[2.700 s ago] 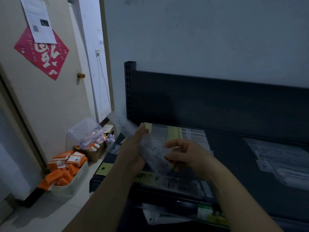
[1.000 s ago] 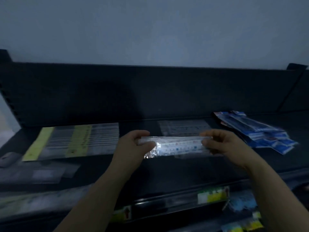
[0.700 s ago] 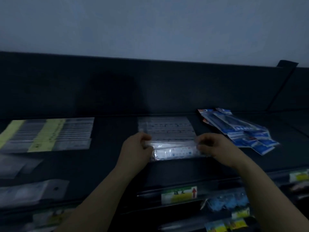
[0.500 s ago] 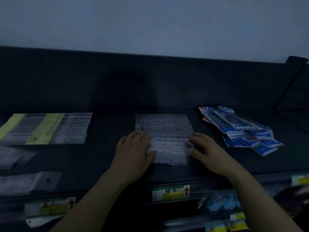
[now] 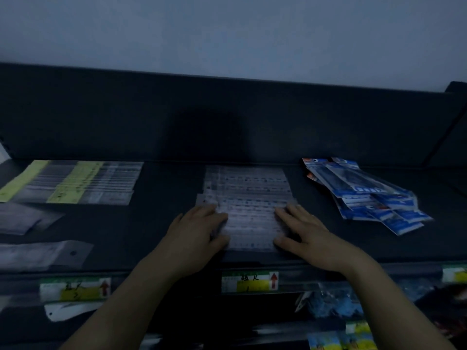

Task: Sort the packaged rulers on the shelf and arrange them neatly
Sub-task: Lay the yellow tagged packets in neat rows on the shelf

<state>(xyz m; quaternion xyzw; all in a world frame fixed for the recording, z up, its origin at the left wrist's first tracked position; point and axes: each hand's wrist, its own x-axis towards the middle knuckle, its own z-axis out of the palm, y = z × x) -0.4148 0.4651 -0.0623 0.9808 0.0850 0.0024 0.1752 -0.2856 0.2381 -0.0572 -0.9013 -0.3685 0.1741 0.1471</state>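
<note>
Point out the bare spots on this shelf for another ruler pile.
Widest bare strip: between the yellow-banded pile and the clear middle pile under both hands. A narrower one runs between that pile and the untidy blue packs. The front left is crowded with loose clear sleeves.

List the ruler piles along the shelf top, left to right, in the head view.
Yellow-banded clear ruler packs → clear ruler stack with the left hand and right hand at its ends → blue packs.
</note>
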